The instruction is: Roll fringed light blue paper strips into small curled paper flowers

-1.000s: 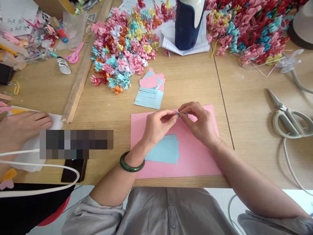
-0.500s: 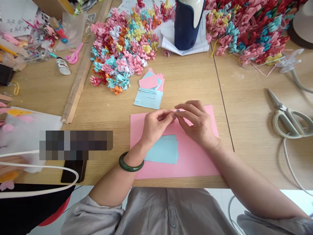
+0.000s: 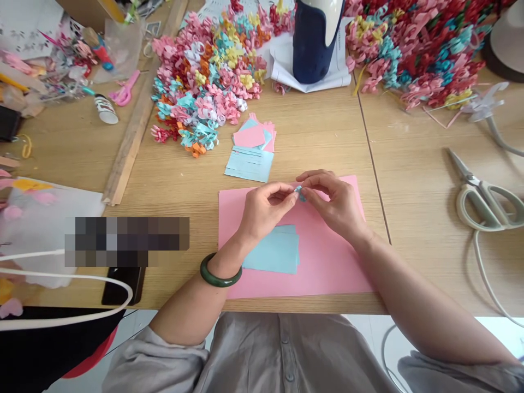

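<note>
- The left hand [image 3: 266, 210] is pinching one end of a small blue paper piece [image 3: 299, 191] between thumb and forefinger, with the other fingers curling in loosely.
- The right hand [image 3: 335, 207] is gripping the other end of the same piece with its fingertips, so both hands are meeting tip to tip.
- The small blue paper piece is hanging just above the far half of a pink sheet [image 3: 327, 267], which is lying flat at the near edge of the bench [image 3: 319, 131].
- A few light blue sheets [image 3: 274, 254] are lying on the pink sheet, just under the left wrist.
- A green bangle [image 3: 219, 275] is sitting on the left wrist.
- A stack of cut blue and pink slips [image 3: 250, 153] is resting on the bench just beyond the pink sheet, to the left of the hands.
- A heap of curled paper pieces [image 3: 204, 82] in pink, blue, yellow and orange is spreading behind that stack.
- A second heap [image 3: 417, 49], mostly red and pink, is lying at the far right.
- A navy and white appliance [image 3: 315, 38] is standing between the two heaps.
- Large scissors [image 3: 483, 202] are lying well to the right of the hands, with a white cable [image 3: 487, 278] running beside them.
- A wooden strip [image 3: 135, 125] is lying slantwise to the left of the heap, and pink scissors [image 3: 125, 93] are lying beyond it.
</note>
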`<state>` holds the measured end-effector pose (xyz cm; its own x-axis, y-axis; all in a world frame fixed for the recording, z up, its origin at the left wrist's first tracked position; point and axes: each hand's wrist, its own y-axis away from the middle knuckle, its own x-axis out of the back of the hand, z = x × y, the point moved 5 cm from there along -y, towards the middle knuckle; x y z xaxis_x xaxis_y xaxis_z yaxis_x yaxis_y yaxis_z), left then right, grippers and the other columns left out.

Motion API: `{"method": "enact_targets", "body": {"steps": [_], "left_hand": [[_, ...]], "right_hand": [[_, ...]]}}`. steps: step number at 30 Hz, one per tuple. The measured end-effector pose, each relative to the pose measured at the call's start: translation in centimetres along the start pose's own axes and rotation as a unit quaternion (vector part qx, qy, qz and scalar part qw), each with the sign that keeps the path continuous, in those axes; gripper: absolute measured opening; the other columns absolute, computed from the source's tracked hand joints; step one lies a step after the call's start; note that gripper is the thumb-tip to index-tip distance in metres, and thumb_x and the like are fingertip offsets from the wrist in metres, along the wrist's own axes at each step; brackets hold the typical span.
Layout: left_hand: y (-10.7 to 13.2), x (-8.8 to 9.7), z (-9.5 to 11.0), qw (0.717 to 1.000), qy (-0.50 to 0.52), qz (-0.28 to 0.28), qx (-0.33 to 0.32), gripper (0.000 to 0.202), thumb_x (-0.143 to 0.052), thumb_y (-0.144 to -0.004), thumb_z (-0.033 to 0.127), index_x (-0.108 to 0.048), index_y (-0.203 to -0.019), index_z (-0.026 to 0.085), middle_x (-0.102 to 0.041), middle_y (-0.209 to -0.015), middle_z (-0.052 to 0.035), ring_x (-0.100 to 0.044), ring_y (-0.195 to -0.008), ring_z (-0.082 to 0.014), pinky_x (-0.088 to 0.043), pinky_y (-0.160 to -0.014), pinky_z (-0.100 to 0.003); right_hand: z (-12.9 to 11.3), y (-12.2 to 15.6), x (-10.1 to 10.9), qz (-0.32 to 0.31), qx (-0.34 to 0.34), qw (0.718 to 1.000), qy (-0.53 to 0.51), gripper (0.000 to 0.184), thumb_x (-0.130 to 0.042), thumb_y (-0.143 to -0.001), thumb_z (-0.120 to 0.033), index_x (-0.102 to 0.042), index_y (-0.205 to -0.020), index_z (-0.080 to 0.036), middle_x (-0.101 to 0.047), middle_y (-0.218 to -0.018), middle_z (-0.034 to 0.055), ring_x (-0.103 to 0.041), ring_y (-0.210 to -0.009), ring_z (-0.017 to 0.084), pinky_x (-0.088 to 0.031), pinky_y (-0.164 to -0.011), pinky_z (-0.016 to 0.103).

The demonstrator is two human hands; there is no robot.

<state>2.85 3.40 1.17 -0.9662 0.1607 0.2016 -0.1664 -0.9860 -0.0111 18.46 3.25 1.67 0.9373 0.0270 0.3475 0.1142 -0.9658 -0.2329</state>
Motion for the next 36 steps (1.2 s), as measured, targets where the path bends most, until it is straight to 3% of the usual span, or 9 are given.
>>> {"method": "enact_targets", "body": {"steps": [3,9,16,27,36], "left_hand": [[0.1,0.1,-0.1,1.000,-0.015,0.020,-0.017,0.011,-0.069,-0.084,0.027,-0.074,-0.082,0.017,-0.077,-0.088,-0.0043,-0.070,-0.075,-0.0130,-0.056,-0.073,-0.023],[0.2,0.2,0.0,0.999,-0.029,0.035,-0.010,0.010,-0.070,-0.081,0.027,-0.073,-0.079,0.018,-0.077,-0.083,-0.0033,-0.068,-0.070,-0.0133,-0.055,-0.068,-0.024],[0.1,0.1,0.1,0.999,-0.030,0.022,-0.007,0.010,-0.069,-0.081,0.026,-0.072,-0.079,0.017,-0.076,-0.080,-0.0031,-0.067,-0.070,-0.0132,-0.055,-0.069,-0.025],[0.0,0.1,0.0,1.000,-0.006,0.006,0.019,0.009,-0.066,-0.081,0.022,-0.071,-0.076,0.016,-0.073,-0.075,-0.0022,-0.067,-0.070,-0.0127,-0.054,-0.070,-0.024],[0.1,0.0,0.0,0.999,-0.037,0.010,0.007,0.006,-0.066,-0.079,0.019,-0.069,-0.074,0.016,-0.072,-0.073,-0.0009,-0.065,-0.068,-0.0121,-0.053,-0.068,-0.024]], "right_hand": [[0.1,0.1,-0.2,0.005,-0.011,1.000,-0.027,0.002,-0.063,-0.087,-0.022,-0.064,-0.085,-0.022,-0.071,-0.101,0.0058,-0.065,-0.100,0.021,-0.057,-0.088,0.042],[-1.2,0.3,-0.4,0.003,0.058,0.995,0.076,0.008,-0.059,-0.088,-0.017,-0.060,-0.083,-0.024,-0.070,-0.091,0.0041,-0.062,-0.092,0.021,-0.054,-0.085,0.043],[-0.9,0.4,-0.4,0.004,0.038,0.999,0.022,0.011,-0.057,-0.088,-0.014,-0.063,-0.092,-0.023,-0.068,-0.092,0.0021,-0.064,-0.089,0.017,-0.060,-0.083,0.037],[-1.8,0.5,-0.7,-0.003,0.200,0.961,0.194,0.016,-0.053,-0.091,-0.011,-0.066,-0.092,-0.020,-0.071,-0.081,0.0056,-0.062,-0.086,0.021,-0.054,-0.071,0.034],[-1.5,0.5,-0.6,-0.028,0.120,0.986,0.111,0.012,-0.055,-0.090,-0.013,-0.064,-0.093,-0.020,-0.070,-0.088,0.0048,-0.066,-0.084,0.018,-0.057,-0.075,0.033]]}}
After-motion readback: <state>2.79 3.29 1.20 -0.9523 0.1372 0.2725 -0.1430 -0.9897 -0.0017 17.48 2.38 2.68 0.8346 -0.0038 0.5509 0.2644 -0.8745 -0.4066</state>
